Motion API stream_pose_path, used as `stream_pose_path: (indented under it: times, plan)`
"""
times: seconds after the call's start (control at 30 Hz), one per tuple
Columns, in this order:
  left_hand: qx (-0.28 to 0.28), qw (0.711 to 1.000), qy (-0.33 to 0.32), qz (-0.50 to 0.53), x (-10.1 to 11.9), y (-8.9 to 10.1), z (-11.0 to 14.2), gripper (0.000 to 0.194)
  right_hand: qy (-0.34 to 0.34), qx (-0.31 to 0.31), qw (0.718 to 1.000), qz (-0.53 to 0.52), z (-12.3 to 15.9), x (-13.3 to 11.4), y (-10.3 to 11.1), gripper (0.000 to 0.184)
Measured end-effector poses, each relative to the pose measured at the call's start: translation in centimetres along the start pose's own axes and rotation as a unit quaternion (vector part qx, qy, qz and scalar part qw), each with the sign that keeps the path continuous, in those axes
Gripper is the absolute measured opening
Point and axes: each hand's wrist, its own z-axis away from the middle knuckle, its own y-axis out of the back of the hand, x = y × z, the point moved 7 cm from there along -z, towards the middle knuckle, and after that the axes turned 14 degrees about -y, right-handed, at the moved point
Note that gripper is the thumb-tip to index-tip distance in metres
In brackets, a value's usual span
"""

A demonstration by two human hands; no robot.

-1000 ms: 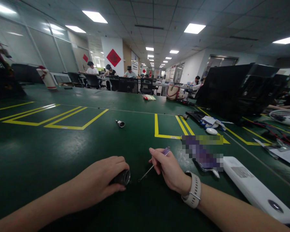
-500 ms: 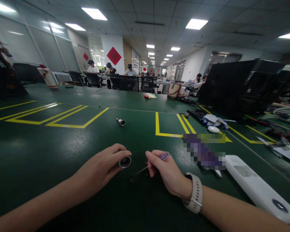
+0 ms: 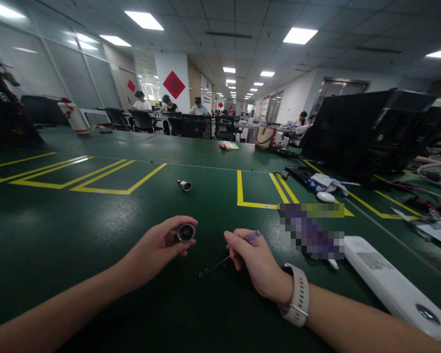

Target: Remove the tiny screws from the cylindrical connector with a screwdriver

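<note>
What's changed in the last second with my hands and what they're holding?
Your left hand has moved the hollow metal piece up in the picture and turned its open end from facing right toward the camera. Nothing visible was picked up or released. Your right hand still holds the purple-handled tool, and the silver metal part lies where it did on the green table.

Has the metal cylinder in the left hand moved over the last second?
Yes: the metal cylinder in the left hand has moved up the picture, closer to the loose silvery piece.
</note>
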Motion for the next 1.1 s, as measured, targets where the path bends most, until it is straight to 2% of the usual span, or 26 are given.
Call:
stream_pose_path:
  times: [0.13,0.33,0.53,0.73,0.97,1.1]
  plan:
    - [0.001,1.0,-0.003,0.001,0.1,-0.1,0.1,0.037,0.025,0.038,0.999,-0.006,0.0,-0.1,0.7,0.039]
    - [0.001,0.999,0.002,0.051,1.1,-1.1,0.5,0.034,0.012,0.027,1.0,0.001,-0.2,0.2,0.3,0.038]
    - [-0.044,0.994,-0.017,0.103,2.4,-3.5,1.1,0.032,0.031,0.016,0.999,0.036,0.2,-0.4,-0.2,0.038]
    - [-0.079,0.99,-0.035,0.108,2.3,-4.8,1.1,0.032,0.044,0.019,0.995,0.087,0.9,-1.5,-0.8,0.039]
    - [-0.087,0.991,-0.034,0.099,2.3,-5.0,0.8,0.033,0.076,0.055,0.995,0.032,0.7,-1.3,0.3,0.04]
    - [-0.05,0.994,-0.034,0.096,2.5,-4.3,0.8,0.033,0.07,0.067,0.995,0.013,0.6,-1.2,0.6,0.039]
